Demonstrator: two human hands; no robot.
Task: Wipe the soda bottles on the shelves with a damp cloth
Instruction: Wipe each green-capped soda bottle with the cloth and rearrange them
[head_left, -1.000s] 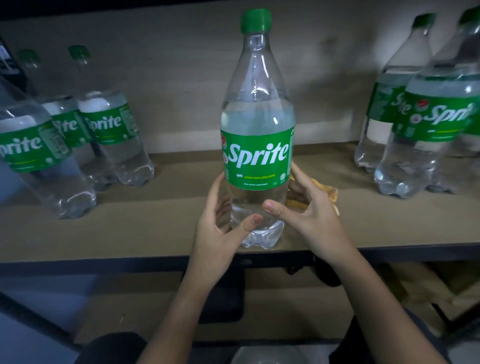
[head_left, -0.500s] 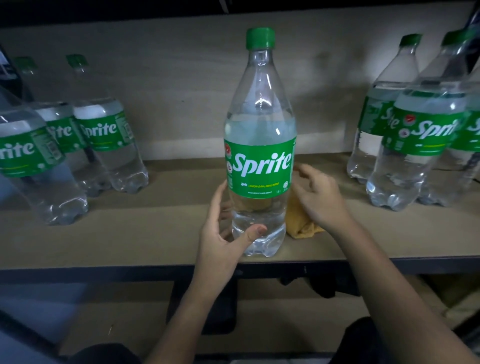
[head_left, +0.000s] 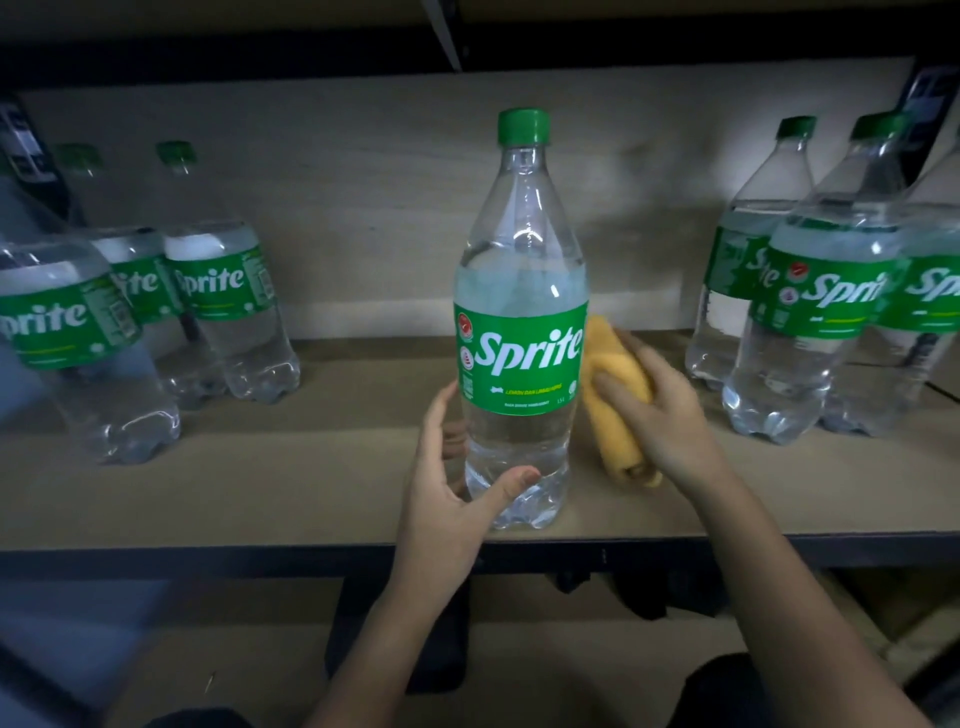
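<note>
Left hand (head_left: 441, 499) wraps the lower part of the middle bottle (head_left: 521, 332), thumb across the front. The bottle stands upright close to the front edge of the shelf (head_left: 311, 499). Right hand (head_left: 670, 421) grips a rolled yellow cloth (head_left: 610, 410), touching the bottle's right side at label height. Bare board lies open on both sides of the bottle. Further out, three bottles (head_left: 228, 312) sit at left, three more bottles (head_left: 821, 322) at right, near the back wall (head_left: 363, 182).
</note>
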